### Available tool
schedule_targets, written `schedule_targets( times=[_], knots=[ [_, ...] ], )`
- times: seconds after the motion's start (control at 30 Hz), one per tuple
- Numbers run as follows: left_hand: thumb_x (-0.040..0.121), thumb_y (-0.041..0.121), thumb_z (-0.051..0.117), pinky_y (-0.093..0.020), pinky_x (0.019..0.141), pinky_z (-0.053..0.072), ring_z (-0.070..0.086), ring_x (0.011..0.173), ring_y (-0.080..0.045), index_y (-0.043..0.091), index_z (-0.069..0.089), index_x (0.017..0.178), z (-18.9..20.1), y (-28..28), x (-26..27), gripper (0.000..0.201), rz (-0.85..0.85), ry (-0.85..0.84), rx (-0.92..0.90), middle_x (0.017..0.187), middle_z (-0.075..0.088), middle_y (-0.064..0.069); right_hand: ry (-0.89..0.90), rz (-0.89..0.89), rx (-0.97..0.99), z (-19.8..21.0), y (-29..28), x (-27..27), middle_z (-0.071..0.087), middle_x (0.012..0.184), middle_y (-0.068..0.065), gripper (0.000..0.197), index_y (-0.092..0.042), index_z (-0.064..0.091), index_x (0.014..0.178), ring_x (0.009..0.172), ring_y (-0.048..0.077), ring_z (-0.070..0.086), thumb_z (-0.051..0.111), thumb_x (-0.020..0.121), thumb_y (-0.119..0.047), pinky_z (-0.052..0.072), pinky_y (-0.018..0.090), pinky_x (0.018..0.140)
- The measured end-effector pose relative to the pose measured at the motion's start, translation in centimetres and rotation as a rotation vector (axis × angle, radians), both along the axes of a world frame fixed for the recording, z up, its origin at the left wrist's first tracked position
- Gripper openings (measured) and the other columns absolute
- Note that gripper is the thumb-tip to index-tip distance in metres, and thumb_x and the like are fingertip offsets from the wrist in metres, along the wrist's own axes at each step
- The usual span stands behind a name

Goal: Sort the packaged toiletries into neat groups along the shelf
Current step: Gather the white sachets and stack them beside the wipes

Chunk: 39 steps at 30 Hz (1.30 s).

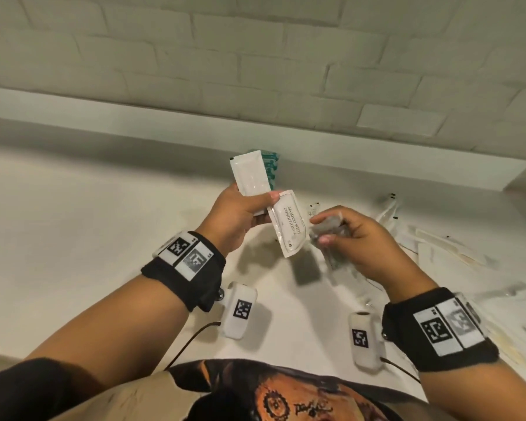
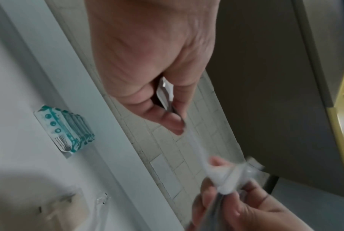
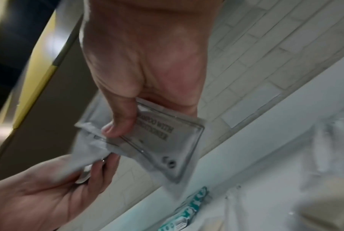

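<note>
My left hand pinches two flat sachets above the white shelf: a plain white sachet pointing up and a "shampoo with conditioner" sachet hanging down to the right. My right hand grips a crumpled clear plastic packet, with its thumb and forefinger at the shampoo sachet's right edge. In the right wrist view the thumb lies over the shampoo sachet; I cannot tell whether it pinches it too. A stack of teal packets lies at the back of the shelf, behind the left hand.
Loose white and clear-wrapped packets are scattered over the right part of the shelf. A raised white ledge and a painted brick wall close the back. Left of the hands the shelf surface shows bare white.
</note>
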<state>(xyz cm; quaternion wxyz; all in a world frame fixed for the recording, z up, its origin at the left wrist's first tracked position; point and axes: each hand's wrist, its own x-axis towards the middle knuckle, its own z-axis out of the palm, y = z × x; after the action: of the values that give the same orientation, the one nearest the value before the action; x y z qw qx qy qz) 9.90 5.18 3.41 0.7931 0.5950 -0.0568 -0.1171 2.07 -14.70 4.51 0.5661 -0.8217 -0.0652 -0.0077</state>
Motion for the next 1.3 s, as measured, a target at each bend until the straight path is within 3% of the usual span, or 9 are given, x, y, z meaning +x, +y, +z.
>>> schedule_targets(
  times=[0.07, 0.2, 0.3, 0.47, 0.53, 0.63, 0.77, 0.87, 1.3],
  knots=[
    [0.087, 0.0, 0.063, -0.031, 0.069, 0.056, 0.07, 0.091, -0.023, 0.003, 0.052, 0.128, -0.3, 0.2, 0.2, 0.043, 0.061, -0.03, 0.028, 0.111, 0.069, -0.015, 0.064, -0.056, -0.019, 0.1, -0.9, -0.1, 0.067, 0.076, -0.01, 0.02, -0.022, 0.063, 0.098, 0.064, -0.003, 0.062, 0.062, 0.089, -0.004, 0.046, 0.014, 0.059],
    [0.081, 0.006, 0.069, -0.037, 0.073, 0.057, 0.068, 0.099, -0.03, 0.006, 0.054, 0.123, -0.4, 0.2, 0.4, 0.045, 0.132, -0.065, 0.068, 0.116, 0.067, -0.017, 0.055, -0.147, 0.119, 1.3, -1.3, 0.0, 0.073, 0.094, 0.002, 0.016, -0.03, 0.062, 0.102, 0.087, 0.021, 0.071, 0.061, 0.092, -0.018, 0.057, 0.041, 0.08],
    [0.072, 0.013, 0.073, -0.041, 0.074, 0.059, 0.068, 0.098, -0.033, 0.004, 0.055, 0.123, 0.1, -0.7, 0.1, 0.054, 0.056, -0.079, 0.111, 0.113, 0.067, -0.02, 0.045, -0.055, 0.065, 2.0, 0.2, 0.7, 0.072, 0.099, 0.0, 0.017, -0.03, 0.061, 0.108, 0.095, 0.02, 0.069, 0.062, 0.092, -0.022, 0.054, 0.042, 0.086],
    [0.095, 0.009, 0.051, -0.027, 0.065, 0.052, 0.065, 0.083, -0.021, 0.015, 0.057, 0.111, 1.1, -2.4, -0.8, 0.018, -0.047, -0.056, 0.045, 0.095, 0.068, -0.009, 0.075, -0.104, 0.012, 0.6, 3.1, 2.0, 0.068, 0.101, -0.001, 0.027, -0.024, 0.052, 0.115, 0.092, 0.018, 0.066, 0.063, 0.091, -0.019, 0.054, 0.034, 0.082],
    [0.102, 0.027, 0.04, -0.026, 0.06, 0.045, 0.06, 0.073, -0.018, 0.015, 0.051, 0.122, 1.2, -1.8, -0.7, 0.026, -0.066, 0.037, -0.029, 0.078, 0.059, -0.002, 0.074, -0.189, 0.088, 0.2, 3.0, 2.0, 0.065, 0.096, -0.002, 0.029, -0.023, 0.046, 0.115, 0.082, 0.016, 0.064, 0.063, 0.091, -0.016, 0.052, 0.029, 0.067],
    [0.091, 0.068, 0.028, -0.022, 0.048, 0.025, 0.035, 0.052, -0.009, 0.018, 0.056, 0.109, 0.7, -0.2, -0.1, 0.06, -0.087, 0.138, 0.059, 0.062, 0.039, 0.006, 0.104, -0.249, 0.204, -0.6, 2.0, 2.0, 0.067, 0.101, 0.002, 0.035, -0.022, 0.048, 0.119, 0.085, 0.018, 0.066, 0.065, 0.089, -0.013, 0.057, 0.037, 0.076],
    [0.097, 0.024, 0.053, -0.018, 0.051, 0.029, 0.039, 0.059, -0.007, 0.02, 0.054, 0.097, -0.7, 0.6, -0.5, 0.005, -0.147, 0.047, 0.198, 0.072, 0.049, 0.007, 0.123, -0.299, 0.243, -1.2, 0.9, 2.0, 0.07, 0.103, 0.007, 0.025, -0.018, 0.057, 0.111, 0.093, 0.027, 0.068, 0.067, 0.088, -0.012, 0.053, 0.051, 0.09],
    [0.093, 0.001, 0.055, -0.017, 0.053, 0.044, 0.062, 0.068, -0.006, 0.019, 0.053, 0.1, -1.6, 0.8, -0.7, 0.02, -0.172, 0.012, 0.206, 0.094, 0.064, 0.002, 0.14, -0.317, 0.322, -1.4, 0.2, 1.8, 0.071, 0.104, 0.014, 0.021, -0.015, 0.062, 0.107, 0.092, 0.031, 0.068, 0.067, 0.087, -0.009, 0.052, 0.055, 0.091],
    [0.088, 0.014, 0.066, -0.025, 0.064, 0.047, 0.067, 0.08, -0.016, 0.021, 0.053, 0.101, -1.5, 0.2, -1.1, 0.02, -0.079, -0.144, 0.436, 0.105, 0.072, -0.006, 0.02, -0.163, 0.135, 2.4, 0.1, 1.9, 0.075, 0.098, 0.003, 0.016, -0.025, 0.063, 0.106, 0.09, 0.022, 0.072, 0.062, 0.092, -0.018, 0.056, 0.043, 0.081]
  ],
)
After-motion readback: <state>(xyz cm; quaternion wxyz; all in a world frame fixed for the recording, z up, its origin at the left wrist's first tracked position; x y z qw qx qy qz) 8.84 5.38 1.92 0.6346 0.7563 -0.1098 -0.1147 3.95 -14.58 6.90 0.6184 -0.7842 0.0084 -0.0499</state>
